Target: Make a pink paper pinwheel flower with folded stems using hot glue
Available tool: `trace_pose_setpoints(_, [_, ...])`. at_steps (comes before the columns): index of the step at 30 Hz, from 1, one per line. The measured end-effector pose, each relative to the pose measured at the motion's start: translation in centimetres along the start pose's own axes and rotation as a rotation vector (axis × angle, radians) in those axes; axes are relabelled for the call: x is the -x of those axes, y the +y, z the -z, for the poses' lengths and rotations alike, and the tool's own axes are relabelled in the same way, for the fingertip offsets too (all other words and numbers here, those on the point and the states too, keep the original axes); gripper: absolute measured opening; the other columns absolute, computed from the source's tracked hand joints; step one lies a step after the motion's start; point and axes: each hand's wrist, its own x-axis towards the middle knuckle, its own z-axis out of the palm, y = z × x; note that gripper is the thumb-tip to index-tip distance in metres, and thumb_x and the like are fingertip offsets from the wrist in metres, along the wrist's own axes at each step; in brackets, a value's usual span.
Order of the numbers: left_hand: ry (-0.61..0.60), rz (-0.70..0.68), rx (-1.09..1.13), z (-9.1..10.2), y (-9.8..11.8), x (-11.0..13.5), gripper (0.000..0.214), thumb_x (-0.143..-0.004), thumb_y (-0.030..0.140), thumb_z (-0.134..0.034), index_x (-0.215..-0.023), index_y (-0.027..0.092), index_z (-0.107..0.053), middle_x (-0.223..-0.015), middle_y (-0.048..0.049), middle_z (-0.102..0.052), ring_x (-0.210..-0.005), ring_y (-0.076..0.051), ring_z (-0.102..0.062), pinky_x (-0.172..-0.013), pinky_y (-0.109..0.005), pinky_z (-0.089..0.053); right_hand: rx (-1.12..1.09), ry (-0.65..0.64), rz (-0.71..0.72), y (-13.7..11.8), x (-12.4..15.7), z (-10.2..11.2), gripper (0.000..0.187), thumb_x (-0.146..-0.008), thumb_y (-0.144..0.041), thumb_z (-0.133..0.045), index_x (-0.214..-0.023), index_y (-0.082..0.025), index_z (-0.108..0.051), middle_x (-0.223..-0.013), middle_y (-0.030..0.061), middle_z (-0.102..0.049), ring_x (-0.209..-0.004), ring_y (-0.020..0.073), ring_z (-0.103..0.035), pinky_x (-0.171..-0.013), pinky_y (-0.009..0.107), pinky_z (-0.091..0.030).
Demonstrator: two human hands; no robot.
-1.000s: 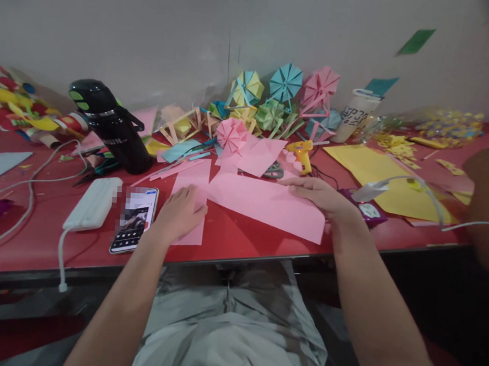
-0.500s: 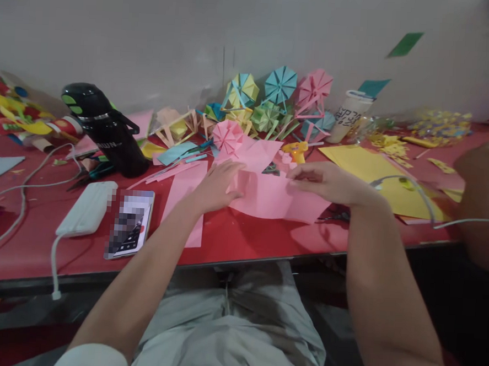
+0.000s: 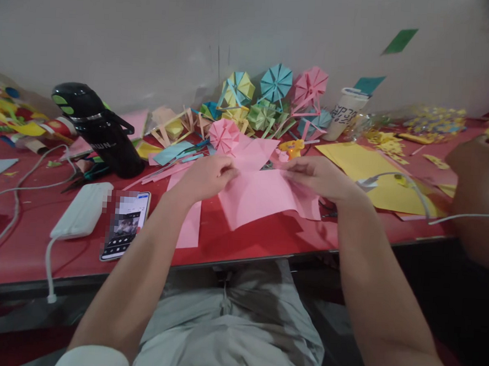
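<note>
A pink paper sheet [image 3: 260, 198] hangs lifted off the red table [image 3: 241, 241], held by both my hands. My left hand [image 3: 205, 176] pinches its upper left edge with closed fingers. My right hand [image 3: 321, 178] grips its upper right edge, fingers curled. Another pink strip [image 3: 187, 229] lies flat on the table below my left wrist. Just beyond the sheet sit a folded pink sheet [image 3: 255, 150] and a pink paper fan wheel [image 3: 225, 135].
A phone [image 3: 126, 225] and white power bank [image 3: 81, 210] with cable lie left. A black flask [image 3: 101, 130] stands behind them. Paper windmills [image 3: 275, 85], a yellow glue gun [image 3: 292, 147], a cup [image 3: 343, 114] and yellow sheets [image 3: 378, 172] fill the back. Another person's arm [image 3: 476, 186] is at right.
My left hand left the flat strip and moved right to the pink sheet. Both hands lifted the sheet off the table; it now hangs with a corner pointing down.
</note>
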Motion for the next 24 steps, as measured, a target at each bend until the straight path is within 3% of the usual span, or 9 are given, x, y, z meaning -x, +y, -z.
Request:
trace_pose_setpoints(4, [-0.069,0.112,-0.008,1.7,-0.8,0.5,0.029,-0.093,0.041,-0.05,-0.077,0.018,-0.059,-0.076,-0.0029,-0.064,-0.072,-0.018,-0.057,-0.065,-0.032,-0.038,0.041,-0.017,-0.009,1.1,-0.7,-1.1,0.028,-0.08,-0.05,-0.075,-0.085,-0.023,-0.073,-0.091,0.0074,-0.077,-0.087,0.0229,-0.07,-0.084,0.038,-0.057])
trace_pose_setpoints(8, [-0.231,0.194,-0.064,2.3,-2.8,1.4,0.021,-0.087,0.036,-0.056,-0.078,0.019,-0.064,-0.078,-0.0034,-0.068,-0.074,-0.02,-0.06,-0.068,-0.032,-0.04,0.143,-0.12,0.011,1.7,-1.2,-2.6,0.013,-0.08,-0.033,-0.072,-0.086,-0.021,-0.073,-0.085,0.0054,-0.076,-0.078,0.0197,-0.069,-0.076,0.033,-0.056])
trace_pose_setpoints(11, [-0.276,0.22,-0.155,2.2,-4.1,2.3,0.016,-0.085,0.032,-0.056,-0.08,0.021,-0.066,-0.083,-0.0047,-0.071,-0.077,-0.022,-0.063,-0.069,-0.033,-0.042,0.222,-0.155,0.064,1.8,-1.6,-4.0,0.009,-0.082,-0.027,-0.066,-0.085,-0.021,-0.072,-0.083,0.0045,-0.076,-0.077,0.0189,-0.068,-0.072,0.031,-0.053])
trace_pose_setpoints(15, [-0.286,0.295,-0.329,1.0,-4.3,3.3,0.017,-0.082,0.02,-0.057,-0.093,0.022,-0.069,-0.104,-0.0083,-0.075,-0.094,-0.027,-0.068,-0.078,-0.036,-0.048,0.328,-0.128,0.126,2.2,-2.4,-5.7,0.01,-0.08,-0.018,-0.063,-0.081,-0.021,-0.072,-0.086,0.0051,-0.076,-0.078,0.0182,-0.067,-0.075,0.03,-0.053])
trace_pose_setpoints(19, [-0.225,0.186,-0.361,-1.4,-3.2,3.3,0.035,-0.086,0.026,-0.061,-0.119,0.019,-0.067,-0.129,-0.0131,-0.069,-0.121,-0.033,-0.062,-0.101,-0.044,-0.047,0.369,-0.137,0.161,3.0,-3.1,-6.8,0.015,-0.078,-0.012,-0.059,-0.08,-0.02,-0.071,-0.089,0.0064,-0.076,-0.08,0.0182,-0.067,-0.076,0.03,-0.051])
trace_pose_setpoints(24, [-0.227,0.1,-0.327,-3.5,-2.2,2.6,0.041,-0.088,0.015,-0.055,-0.127,0.016,-0.066,-0.133,-0.0145,-0.068,-0.121,-0.032,-0.063,-0.101,-0.045,-0.048,0.359,-0.138,0.161,3.4,-3.0,-7.0,0.015,-0.081,-0.013,-0.058,-0.084,-0.019,-0.071,-0.091,0.0065,-0.075,-0.081,0.0181,-0.066,-0.077,0.03,-0.05])
